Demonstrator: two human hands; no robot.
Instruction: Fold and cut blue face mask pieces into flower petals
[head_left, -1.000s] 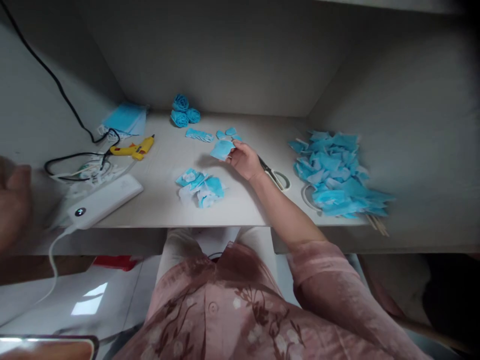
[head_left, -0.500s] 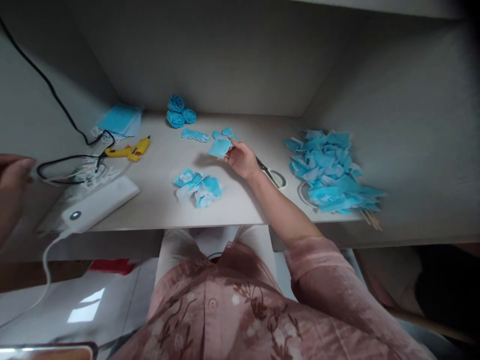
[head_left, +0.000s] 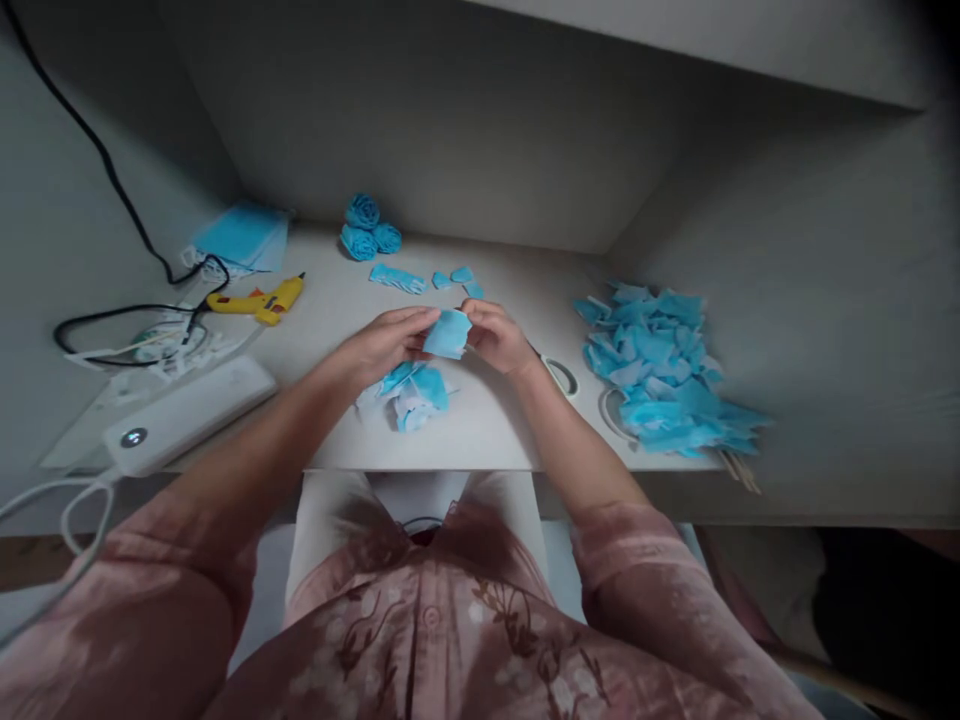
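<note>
A small blue piece of mask fabric (head_left: pixel 448 335) is held up over the table between both hands. My left hand (head_left: pixel 391 342) pinches its left edge, and my right hand (head_left: pixel 496 335) grips the right edge. Under and in front of my left hand lies a loose heap of blue and white scraps (head_left: pixel 418 397), partly hidden by that hand. Just beyond the hands are a few small cut blue pieces (head_left: pixel 461 275) and a pleated blue strip (head_left: pixel 398 279). A pair of scissors (head_left: pixel 561 376) lies by my right wrist, its blades mostly covered.
At the back stand three blue rolled fabric roses (head_left: pixel 363 228). On the left are a stack of blue masks (head_left: pixel 244 238), a yellow glue gun (head_left: pixel 259 300) with a black cord, and a white power bank (head_left: pixel 191 415). A large pile of blue scraps (head_left: pixel 656 365) lies over wooden sticks (head_left: pixel 741 472) at right.
My left hand has come in from the far left and taken hold of the blue piece. My right hand has drawn the piece slightly nearer to me. The view has tilted a little.
</note>
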